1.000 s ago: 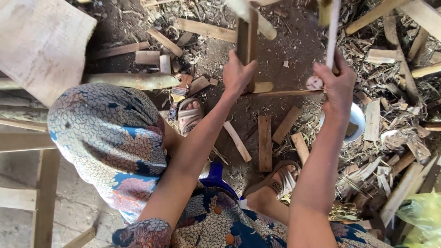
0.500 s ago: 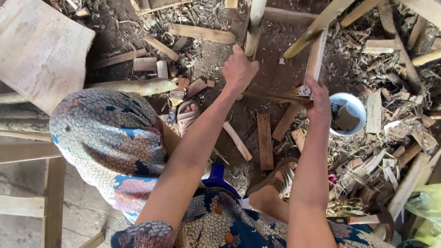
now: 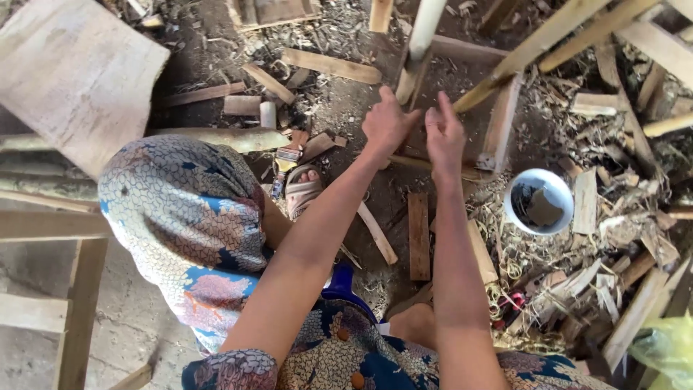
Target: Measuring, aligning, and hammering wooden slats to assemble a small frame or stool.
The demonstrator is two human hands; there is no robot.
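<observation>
Both hands meet over a wooden frame (image 3: 498,123) that stands on the littered ground among offcuts and shavings. The left hand (image 3: 388,124) has its fingers curled round a pale wooden rod (image 3: 419,50) that rises toward the camera, gripping it near its lower end. The right hand (image 3: 444,137) is just beside it, fingers straight and loose, touching the frame's dark rail; whether it grips anything cannot be told. A white bucket (image 3: 538,204) sits right of the hands
</observation>
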